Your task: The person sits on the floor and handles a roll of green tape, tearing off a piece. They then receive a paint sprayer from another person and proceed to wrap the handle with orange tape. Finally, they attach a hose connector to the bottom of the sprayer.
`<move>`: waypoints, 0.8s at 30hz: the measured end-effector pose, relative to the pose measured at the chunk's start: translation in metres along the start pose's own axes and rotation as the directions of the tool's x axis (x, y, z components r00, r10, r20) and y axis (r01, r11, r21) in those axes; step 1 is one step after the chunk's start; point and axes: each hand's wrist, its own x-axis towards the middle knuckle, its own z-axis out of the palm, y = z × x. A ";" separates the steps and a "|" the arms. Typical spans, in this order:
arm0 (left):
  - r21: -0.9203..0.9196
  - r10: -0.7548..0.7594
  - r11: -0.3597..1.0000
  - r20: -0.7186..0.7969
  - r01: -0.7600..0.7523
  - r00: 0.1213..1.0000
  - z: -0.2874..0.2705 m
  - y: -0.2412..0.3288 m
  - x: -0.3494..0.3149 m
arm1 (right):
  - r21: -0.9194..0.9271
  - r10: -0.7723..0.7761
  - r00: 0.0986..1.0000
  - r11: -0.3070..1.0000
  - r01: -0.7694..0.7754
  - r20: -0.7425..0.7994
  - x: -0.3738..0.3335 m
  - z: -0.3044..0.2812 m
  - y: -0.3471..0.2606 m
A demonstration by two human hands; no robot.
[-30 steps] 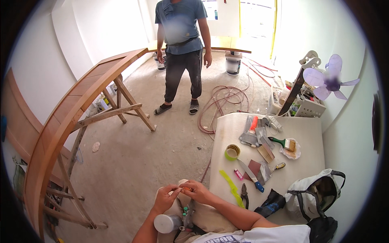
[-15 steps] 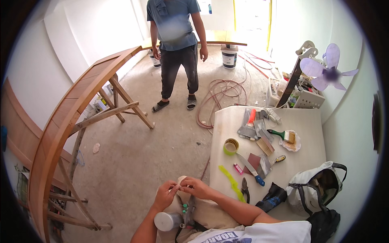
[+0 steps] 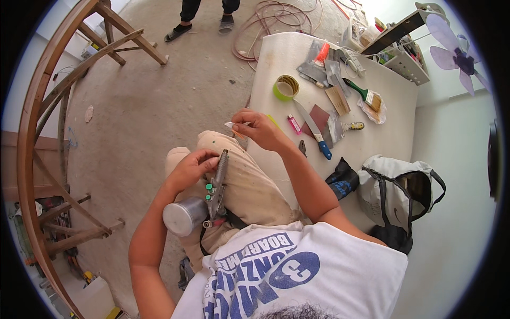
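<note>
Small white piece (image 3: 229, 125) above the lap, just beyond the knees — we find it pinched between the thumb and fingers of the right hand (image 3: 260, 132), with a thin orange bit (image 3: 238, 135) showing just beneath. The left hand (image 3: 188, 170) is lower, its fingers bent at the upper end of a metal spray gun (image 3: 217, 189); whether they grasp it or merely rest against it, we cannot tell. The gun lies over the beige trousers (image 3: 249, 181), two green knobs (image 3: 209, 192) on its body, a grey cup (image 3: 182, 218) at its side.

To the right we log a pale surface (image 3: 388, 138): green tape roll (image 3: 285, 97), pink lighter (image 3: 294, 124), and a blue-handled knife (image 3: 309, 121) lying across a reddish-brown sheet (image 3: 319, 112). Farther back, a green-handled brush (image 3: 356, 87) has its bristles on a white wrapper. A grey-and-black bag (image 3: 374, 199) gapes at the near end.

Beyond, we note a coiled hose (image 3: 249, 33) on the floor (image 3: 143, 106) — near it, a co-worker's sandalled feet (image 3: 227, 24).
</note>
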 end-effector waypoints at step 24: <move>-0.064 -0.250 0.963 0.150 0.262 0.957 0.029 0.033 0.008 | 0.095 -0.059 0.974 0.995 0.039 0.217 -0.030 0.016 0.045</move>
